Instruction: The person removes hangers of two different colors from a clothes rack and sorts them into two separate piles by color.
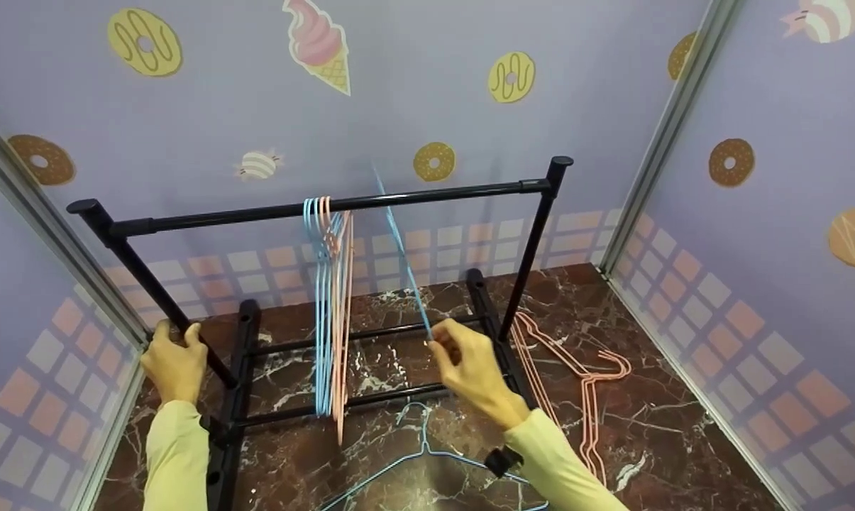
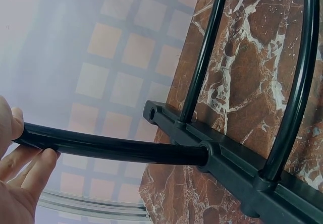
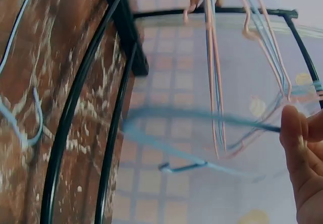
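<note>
My right hand pinches a blue clothes hanger, which appears nearly edge-on and slants up past the rail. In the right wrist view that hanger is blurred and extends away from the fingertips of my right hand. Whether its hook touches the rail, I cannot tell. On the left, my left hand grips the side post of a black clothes rack, thumb and fingers on opposite sides. Several blue hangers and pink hangers hang from the rail, left of the held one.
Another blue hanger lies on the dark marbled floor before the rack. Several pink hangers lie right of it, partly behind the right post. Patterned panels enclose the back and both sides.
</note>
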A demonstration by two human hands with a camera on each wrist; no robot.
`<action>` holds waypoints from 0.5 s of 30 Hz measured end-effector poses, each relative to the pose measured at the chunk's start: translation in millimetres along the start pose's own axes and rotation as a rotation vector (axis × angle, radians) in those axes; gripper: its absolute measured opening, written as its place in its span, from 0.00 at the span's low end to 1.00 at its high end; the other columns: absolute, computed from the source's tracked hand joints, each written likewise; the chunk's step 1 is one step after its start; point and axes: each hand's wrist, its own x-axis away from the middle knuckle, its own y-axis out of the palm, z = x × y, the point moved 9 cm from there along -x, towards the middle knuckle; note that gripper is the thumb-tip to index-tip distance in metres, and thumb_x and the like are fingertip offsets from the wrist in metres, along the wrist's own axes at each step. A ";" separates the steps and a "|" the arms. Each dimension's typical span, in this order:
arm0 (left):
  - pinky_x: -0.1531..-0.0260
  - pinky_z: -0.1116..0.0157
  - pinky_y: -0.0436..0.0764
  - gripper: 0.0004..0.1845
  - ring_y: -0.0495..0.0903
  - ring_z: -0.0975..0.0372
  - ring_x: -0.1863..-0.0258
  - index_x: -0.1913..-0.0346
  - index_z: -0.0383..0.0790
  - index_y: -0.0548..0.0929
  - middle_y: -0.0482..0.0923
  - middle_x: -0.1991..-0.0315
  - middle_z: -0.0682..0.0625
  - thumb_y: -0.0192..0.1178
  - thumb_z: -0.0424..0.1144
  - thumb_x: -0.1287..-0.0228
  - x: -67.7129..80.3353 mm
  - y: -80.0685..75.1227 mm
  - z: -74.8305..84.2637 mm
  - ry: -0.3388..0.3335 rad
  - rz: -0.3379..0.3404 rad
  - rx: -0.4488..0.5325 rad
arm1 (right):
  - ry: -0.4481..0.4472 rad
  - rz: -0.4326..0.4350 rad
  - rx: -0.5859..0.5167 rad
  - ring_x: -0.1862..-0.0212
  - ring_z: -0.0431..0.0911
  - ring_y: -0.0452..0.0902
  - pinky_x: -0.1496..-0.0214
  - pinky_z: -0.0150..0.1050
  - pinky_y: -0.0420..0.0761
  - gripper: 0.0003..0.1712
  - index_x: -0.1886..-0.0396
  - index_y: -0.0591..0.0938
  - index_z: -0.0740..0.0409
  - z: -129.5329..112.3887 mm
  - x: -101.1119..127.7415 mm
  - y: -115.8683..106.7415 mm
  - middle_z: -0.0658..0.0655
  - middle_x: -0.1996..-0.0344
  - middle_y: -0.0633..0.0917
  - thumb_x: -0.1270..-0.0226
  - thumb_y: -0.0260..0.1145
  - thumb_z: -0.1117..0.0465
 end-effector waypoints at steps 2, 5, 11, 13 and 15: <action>0.42 0.36 0.69 0.16 0.73 0.24 0.48 0.48 0.29 0.78 0.81 0.53 0.23 0.60 0.39 0.30 0.6 0.5 -1.2 -0.002 0.000 0.003 | -0.034 0.039 0.021 0.77 0.38 0.77 0.74 0.27 0.78 0.04 0.66 0.81 0.63 1.8 9.2 -9.5 0.52 0.77 0.84 0.39 0.66 0.73; 0.41 0.36 0.68 0.17 0.73 0.24 0.47 0.47 0.29 0.78 0.81 0.52 0.23 0.60 0.40 0.30 0.8 1.5 -3.0 -0.014 -0.006 0.008 | -0.072 0.073 0.055 0.78 0.37 0.76 0.75 0.25 0.76 0.02 0.68 0.81 0.62 7.1 28.2 -19.6 0.51 0.79 0.83 0.39 0.66 0.71; 0.40 0.36 0.67 0.17 0.71 0.24 0.44 0.45 0.31 0.78 0.80 0.51 0.23 0.59 0.41 0.29 0.3 2.2 -5.5 -0.045 -0.015 0.019 | -0.072 0.019 0.153 0.79 0.35 0.73 0.75 0.23 0.74 0.07 0.72 0.79 0.60 30.7 70.1 -20.8 0.50 0.81 0.81 0.45 0.66 0.74; 0.39 0.37 0.67 0.17 0.71 0.24 0.44 0.46 0.32 0.78 0.80 0.51 0.24 0.59 0.41 0.29 0.3 2.4 -6.0 -0.049 -0.020 0.023 | -0.058 -0.004 0.200 0.79 0.34 0.72 0.75 0.24 0.73 0.10 0.74 0.78 0.60 39.1 80.8 -20.4 0.49 0.82 0.80 0.50 0.67 0.76; 0.39 0.37 0.66 0.17 0.70 0.24 0.44 0.45 0.32 0.78 0.80 0.50 0.25 0.59 0.41 0.29 0.3 1.7 -6.8 -0.054 -0.022 0.026 | -0.050 -0.019 0.259 0.78 0.34 0.72 0.75 0.26 0.74 0.10 0.74 0.78 0.59 46.5 88.7 -21.2 0.49 0.81 0.80 0.52 0.67 0.76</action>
